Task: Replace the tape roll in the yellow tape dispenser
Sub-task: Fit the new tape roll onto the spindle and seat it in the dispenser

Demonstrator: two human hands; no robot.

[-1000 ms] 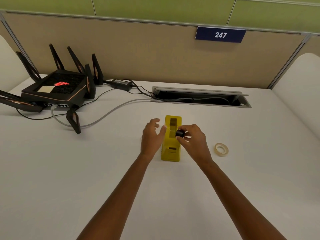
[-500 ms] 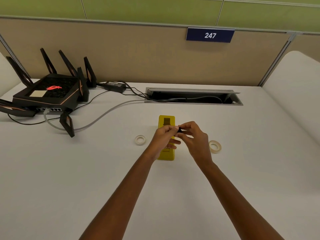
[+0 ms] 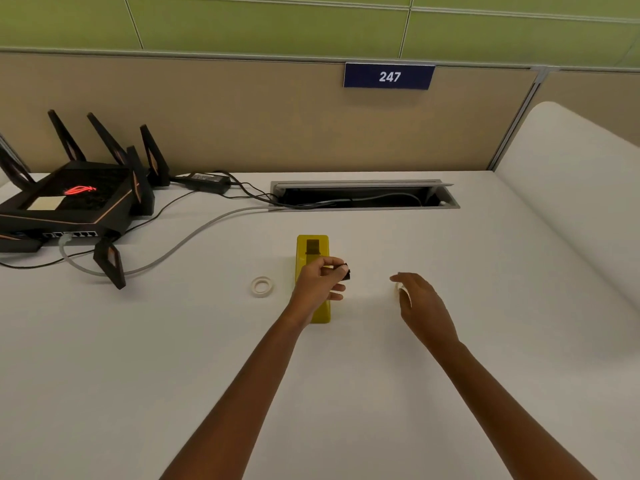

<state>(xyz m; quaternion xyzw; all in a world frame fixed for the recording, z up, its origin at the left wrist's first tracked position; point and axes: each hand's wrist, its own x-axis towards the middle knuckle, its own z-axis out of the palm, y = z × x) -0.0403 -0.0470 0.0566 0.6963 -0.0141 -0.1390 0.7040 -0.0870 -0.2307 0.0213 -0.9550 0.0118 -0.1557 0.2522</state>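
Beside dispenser (image 3: 312,249) edge, black spindle (image 3: 347,274)

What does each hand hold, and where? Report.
Left hand pinches the small black spindle by one end. Right hand covers the pale tape roll; grip unclear.

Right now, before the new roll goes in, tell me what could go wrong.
1. The left hand only pinches the hub by fingertips; it could slip.
2. Two rolls look alike: the left roll and the right roll under the right hand; the wrong one might get loaded.
3. No hand steadies the dispenser; it may shift during reloading.
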